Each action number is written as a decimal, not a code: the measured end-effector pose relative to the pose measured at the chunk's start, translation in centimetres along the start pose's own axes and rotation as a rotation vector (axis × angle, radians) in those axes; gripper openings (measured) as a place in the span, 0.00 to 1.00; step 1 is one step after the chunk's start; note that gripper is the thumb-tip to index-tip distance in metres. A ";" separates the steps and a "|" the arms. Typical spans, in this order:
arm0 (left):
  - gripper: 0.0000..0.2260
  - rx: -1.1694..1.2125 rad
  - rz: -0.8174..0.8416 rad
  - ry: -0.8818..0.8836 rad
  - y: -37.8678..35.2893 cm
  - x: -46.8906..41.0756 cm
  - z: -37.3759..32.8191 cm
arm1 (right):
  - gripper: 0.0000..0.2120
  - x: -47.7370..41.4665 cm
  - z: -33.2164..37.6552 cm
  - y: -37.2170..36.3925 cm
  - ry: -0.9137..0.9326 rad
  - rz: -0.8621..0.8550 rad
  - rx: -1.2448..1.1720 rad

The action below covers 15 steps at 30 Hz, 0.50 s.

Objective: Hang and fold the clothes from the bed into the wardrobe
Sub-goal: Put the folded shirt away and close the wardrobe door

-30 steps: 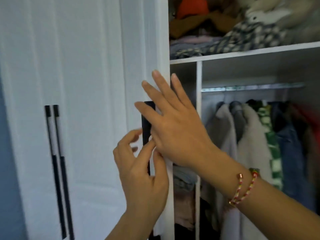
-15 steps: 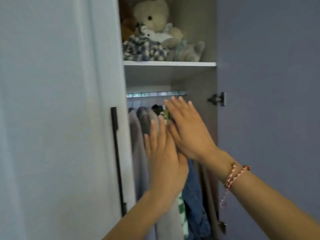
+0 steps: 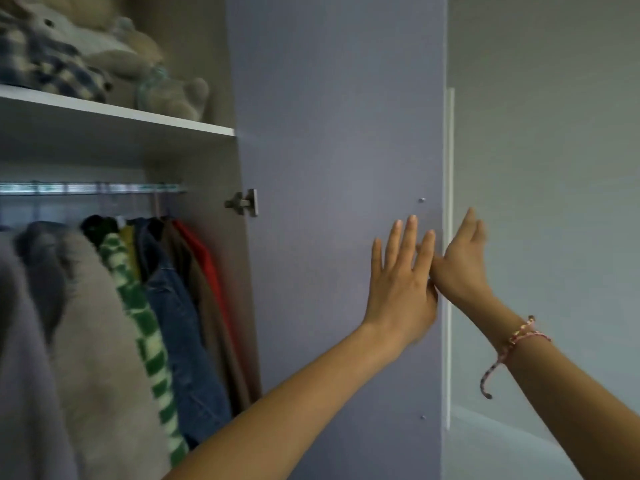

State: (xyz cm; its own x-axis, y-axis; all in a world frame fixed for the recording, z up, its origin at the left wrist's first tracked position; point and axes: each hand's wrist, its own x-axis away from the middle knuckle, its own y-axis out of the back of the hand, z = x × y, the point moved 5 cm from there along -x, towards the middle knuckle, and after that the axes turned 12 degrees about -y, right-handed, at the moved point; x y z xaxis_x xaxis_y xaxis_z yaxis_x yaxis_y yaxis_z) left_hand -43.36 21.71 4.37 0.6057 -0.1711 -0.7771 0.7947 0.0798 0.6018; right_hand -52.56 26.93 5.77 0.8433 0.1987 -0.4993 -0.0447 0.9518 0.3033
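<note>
The wardrobe stands open, its grey-violet right door [image 3: 332, 168] swung out toward me. My left hand [image 3: 401, 278] lies flat with straight fingers on the door's inner face near its free edge. Just past that edge, my right hand [image 3: 460, 261], with a beaded bracelet on its wrist, is flat with fingers extended. Inside, several garments hang from the rail [image 3: 90, 188]: a grey fleece [image 3: 90, 323], a green-and-white checked top [image 3: 145, 320], a denim jacket [image 3: 180, 334] and a red piece [image 3: 204, 258]. No clothing is in either hand.
A white shelf [image 3: 117, 112] above the rail carries plush toys [image 3: 104, 46] and a checked blanket [image 3: 45, 67]. A metal hinge [image 3: 244, 202] joins the door to the cabinet side. A pale wall [image 3: 547, 202] lies beyond the door on the right.
My view has swung right from the left door to the right door. Both hands moved from the hanging clothes to the right door's free edge.
</note>
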 end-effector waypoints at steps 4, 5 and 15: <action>0.30 -0.048 0.071 -0.049 -3.3 -1.8 -0.3 | 0.42 -1.4 -4.1 -0.8 -0.286 0.271 -0.147; 0.30 -0.072 0.100 -0.061 -4.0 -1.8 -0.2 | 0.40 -1.3 -4.6 -1.4 -0.317 0.322 -0.176; 0.31 -0.272 0.299 -0.186 -7.4 -2.7 -0.2 | 0.18 -0.2 -5.7 -2.7 -0.269 0.381 -0.322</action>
State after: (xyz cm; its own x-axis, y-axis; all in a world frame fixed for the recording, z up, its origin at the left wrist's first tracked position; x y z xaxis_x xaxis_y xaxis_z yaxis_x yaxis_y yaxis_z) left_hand -50.86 21.77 1.96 0.8129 -0.2724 -0.5147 0.5822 0.4036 0.7058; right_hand -55.68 25.60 0.45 0.8407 0.5155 -0.1659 -0.4979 0.8563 0.1373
